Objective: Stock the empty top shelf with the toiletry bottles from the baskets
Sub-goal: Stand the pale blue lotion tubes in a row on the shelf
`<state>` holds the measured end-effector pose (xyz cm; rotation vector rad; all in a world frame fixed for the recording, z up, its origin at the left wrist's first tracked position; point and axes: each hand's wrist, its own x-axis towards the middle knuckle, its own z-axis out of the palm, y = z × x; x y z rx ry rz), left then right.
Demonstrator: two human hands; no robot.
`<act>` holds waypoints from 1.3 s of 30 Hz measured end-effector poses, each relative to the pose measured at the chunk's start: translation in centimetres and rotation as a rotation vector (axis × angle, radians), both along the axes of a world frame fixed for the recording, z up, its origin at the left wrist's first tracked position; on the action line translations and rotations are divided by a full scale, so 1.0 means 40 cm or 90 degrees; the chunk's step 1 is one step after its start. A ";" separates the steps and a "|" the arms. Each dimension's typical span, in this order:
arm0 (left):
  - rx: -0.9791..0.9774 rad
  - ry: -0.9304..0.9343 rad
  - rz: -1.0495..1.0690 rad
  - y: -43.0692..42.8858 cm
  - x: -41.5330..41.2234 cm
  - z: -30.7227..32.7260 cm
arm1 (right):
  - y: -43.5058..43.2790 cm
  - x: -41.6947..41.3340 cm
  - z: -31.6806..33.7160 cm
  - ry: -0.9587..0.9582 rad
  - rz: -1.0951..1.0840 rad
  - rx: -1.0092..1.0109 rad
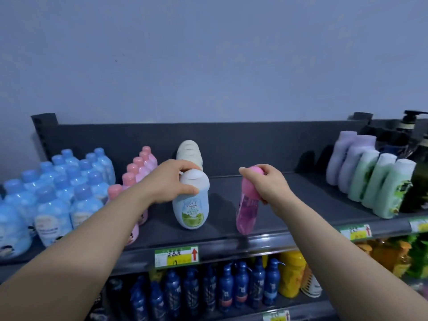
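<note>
Left hand (170, 183) holds blue bottle (191, 213); right hand's (269, 184) pink bottle (246, 216) seems blurred.

Free room: wide bare stretch of top shelf (289, 198) between the pink bottle (246, 214) under my right grip (266, 184) and the green-and-purple row (370, 179) at right, open from the front and from above. There's a narrower bare lane between the pink bottle and the white-capped bottle (192, 207) under my left grip (170, 181).

Left of that it's closed: pink-capped row (136, 170) sits just beside the white-capped bottle, then packed blue bottles (58, 193) run to the shelf end. Cream bottles (190, 154) stand right behind the white-capped bottle, so no depth there. Back panel (254, 147) closes the rear. Dark pump bottles (412, 133) block far right. Above the shelf I see open air against plain wall (208, 66).
</note>
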<state>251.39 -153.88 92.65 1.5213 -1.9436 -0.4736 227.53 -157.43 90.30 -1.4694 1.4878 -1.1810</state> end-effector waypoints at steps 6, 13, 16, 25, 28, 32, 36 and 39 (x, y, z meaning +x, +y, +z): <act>0.040 0.007 -0.023 -0.053 0.015 0.006 | -0.037 0.033 -0.004 -0.016 -0.037 0.023; 0.070 0.035 -0.015 -0.072 0.042 0.007 | -0.068 0.045 -0.013 -0.053 -0.013 0.063; 0.059 0.019 -0.017 -0.073 0.040 0.006 | -0.072 0.046 -0.012 -0.102 0.023 0.098; 0.026 0.036 -0.007 -0.082 0.045 0.025 | -0.099 0.026 -0.021 -0.019 0.054 0.082; -0.061 0.036 0.053 -0.075 0.030 0.050 | -0.119 0.041 -0.034 -0.048 0.044 0.055; -0.125 -0.029 0.109 -0.101 0.011 0.070 | -0.173 0.065 -0.041 -0.054 0.032 0.039; -0.082 -0.117 0.167 -0.149 0.012 0.072 | -0.257 0.094 -0.048 -0.040 0.036 0.040; -0.043 -0.125 0.179 -0.183 0.013 0.074 | -0.323 0.121 -0.048 -0.041 0.038 0.046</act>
